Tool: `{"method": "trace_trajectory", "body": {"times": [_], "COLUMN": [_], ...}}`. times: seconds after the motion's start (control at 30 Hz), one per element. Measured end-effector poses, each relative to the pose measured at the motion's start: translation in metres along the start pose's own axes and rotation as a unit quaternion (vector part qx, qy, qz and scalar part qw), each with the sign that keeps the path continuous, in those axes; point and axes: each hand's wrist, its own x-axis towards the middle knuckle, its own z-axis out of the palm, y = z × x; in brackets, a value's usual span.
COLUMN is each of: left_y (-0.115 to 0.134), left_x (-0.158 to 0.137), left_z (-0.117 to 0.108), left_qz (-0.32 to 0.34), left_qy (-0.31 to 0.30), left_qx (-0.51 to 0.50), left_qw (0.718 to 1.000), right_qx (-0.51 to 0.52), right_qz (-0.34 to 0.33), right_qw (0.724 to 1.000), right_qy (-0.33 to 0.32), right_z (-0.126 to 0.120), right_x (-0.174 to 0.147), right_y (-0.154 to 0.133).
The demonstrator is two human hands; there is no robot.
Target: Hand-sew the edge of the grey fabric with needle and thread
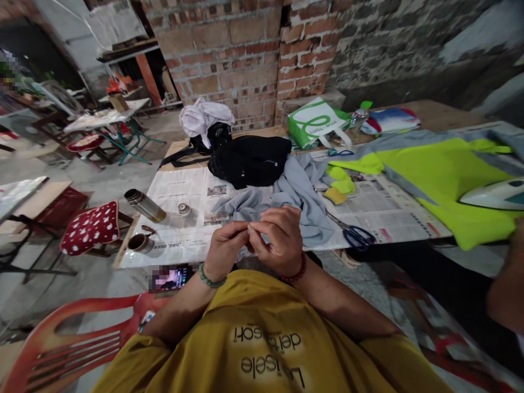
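Observation:
Both hands meet in front of my chest, above the near edge of the table. My left hand (226, 244), with a green bead bracelet at the wrist, is closed in a pinch. My right hand (279, 240), with a red bead bracelet, also pinches, its fingertips touching the left ones. Whatever lies between the fingertips is too small to make out. Just beyond the hands, a grey cloth (305, 199) spreads over the newspaper-covered table (184, 185). To the right of the cloth lie dark-handled scissors (357, 236).
On the left stand a thermos (144, 205), its lid (184, 209) and a brown cup (139, 243). Behind are a black bag (254, 158) and a green-white bag (313, 123). An iron (495, 194) rests on yellow-green fabric (438, 174) at right, near another person's arm (507, 278).

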Motion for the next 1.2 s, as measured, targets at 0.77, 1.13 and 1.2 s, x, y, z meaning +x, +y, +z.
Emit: {"method": "trace_trajectory", "body": {"times": [0.77,1.13,1.2], "left_y": [-0.0016,0.0018,0.0022], "left_x": [0.0026,0.0022,0.0026], "left_z": [0.0034,0.0045,0.0047], "left_qz": [0.022,0.076,0.090], "left_qy": [-0.008,-0.007,-0.008], "left_qx": [0.012,0.061,0.073], "left_qw": [1.000,0.995,0.993], "right_qx": [0.000,-0.002,0.003], "right_qz": [-0.003,0.000,-0.001], "right_qw": [1.000,1.000,1.000], "right_qy": [0.019,0.015,0.019], "right_z": [-0.0002,0.0017,0.0018], "right_x": [-0.0016,-0.0015,-0.0017], "right_y": [0.0033,0.0032,0.0033]}}
